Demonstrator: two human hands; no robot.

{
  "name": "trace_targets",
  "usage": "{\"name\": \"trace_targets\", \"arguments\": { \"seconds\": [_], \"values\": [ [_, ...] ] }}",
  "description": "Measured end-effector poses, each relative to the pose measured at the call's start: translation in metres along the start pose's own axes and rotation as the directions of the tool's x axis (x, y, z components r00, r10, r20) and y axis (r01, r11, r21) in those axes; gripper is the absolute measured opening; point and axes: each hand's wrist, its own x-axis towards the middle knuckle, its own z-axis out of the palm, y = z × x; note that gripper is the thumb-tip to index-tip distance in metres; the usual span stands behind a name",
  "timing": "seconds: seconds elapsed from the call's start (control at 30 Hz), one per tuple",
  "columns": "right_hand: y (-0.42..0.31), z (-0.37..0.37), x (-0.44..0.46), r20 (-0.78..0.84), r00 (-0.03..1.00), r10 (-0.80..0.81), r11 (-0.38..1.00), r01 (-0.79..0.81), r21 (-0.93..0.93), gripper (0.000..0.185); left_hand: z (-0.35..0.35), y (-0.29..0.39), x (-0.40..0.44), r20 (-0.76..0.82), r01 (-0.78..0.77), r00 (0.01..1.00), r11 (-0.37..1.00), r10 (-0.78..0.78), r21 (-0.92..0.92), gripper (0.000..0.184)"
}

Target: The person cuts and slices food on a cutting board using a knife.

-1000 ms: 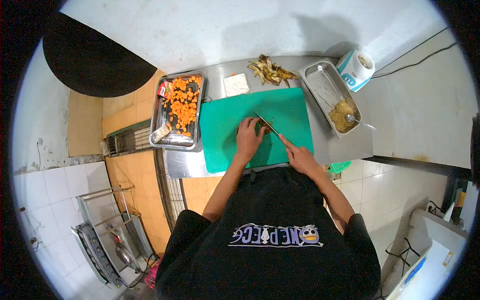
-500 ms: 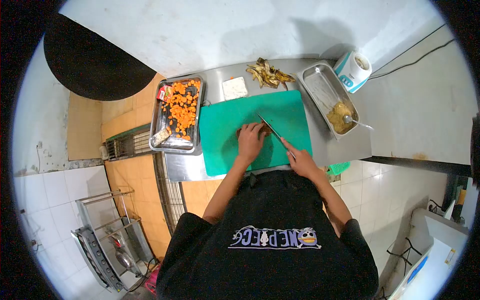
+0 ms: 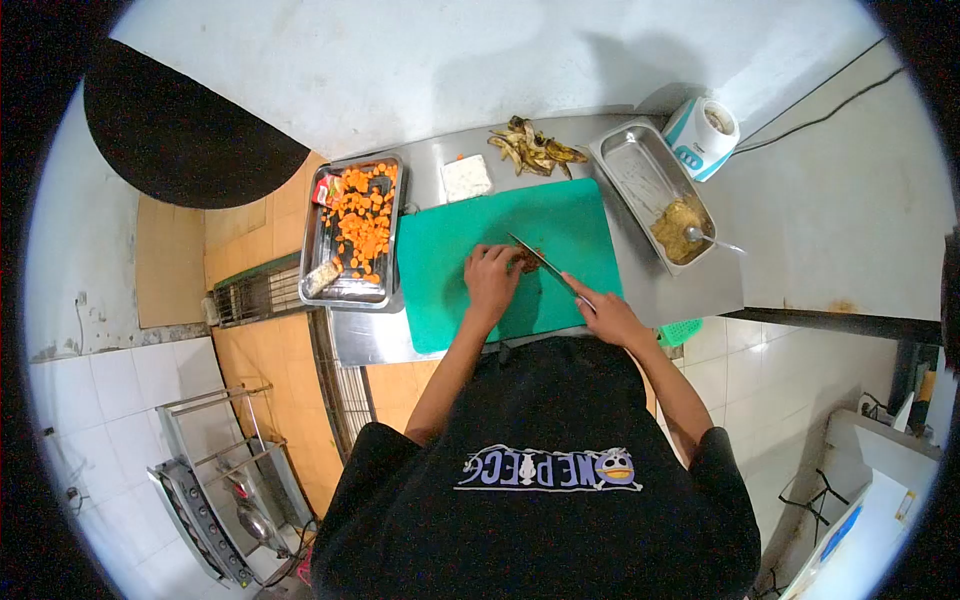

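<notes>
Our left hand (image 3: 491, 278) curls its fingers onto the brown food (image 3: 529, 261) on the green board (image 3: 450, 232); our right hand (image 3: 612, 318) grips the knife (image 3: 541, 259). If the food rolls (our fingertips sit beside the blade), we could nick ourselves.

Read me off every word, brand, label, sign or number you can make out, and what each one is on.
"ONE PIECE": upside down in this view, across the black top, its O drawn as a face.
Too small to read: any print on the red packet in the metal tray.
Too small and blurred to read: the mark on the white and turquoise appliance.
</notes>
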Motion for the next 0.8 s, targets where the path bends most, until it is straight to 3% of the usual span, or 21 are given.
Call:
{"name": "trace_targets", "arguments": {
  "seconds": [0.1,0.17,0.27,0.4,0.8],
  "values": [
    [-0.007,-0.003,0.001,0.002,0.999,-0.044,0.999,0.044,-0.023,0.062,-0.005,0.004,0.003,-0.021,0.014,1.000,1.000,-0.014,0.015,0.022],
    [-0.019,-0.005,-0.002,0.035,0.999,0.019,1.000,-0.019,0.021,0.062,-0.002,0.003,0.000,0.002,0.014,1.000,0.994,-0.014,0.112,0.019],
    [-0.017,0.006,-0.008,0.098,0.991,0.087,0.996,-0.085,-0.024,0.063,0.003,0.002,-0.004,-0.058,0.013,0.998,0.998,-0.009,0.069,0.015],
    [-0.016,0.004,-0.004,0.065,0.995,0.069,0.996,-0.065,-0.056,0.063,0.005,0.000,-0.003,-0.079,0.002,0.997,0.998,0.003,0.066,0.013],
    [-0.013,-0.003,0.001,0.136,0.987,0.089,0.995,-0.081,-0.060,0.063,0.004,0.000,-0.008,-0.069,0.011,0.998,1.000,-0.009,0.025,0.023]
  ]
}}
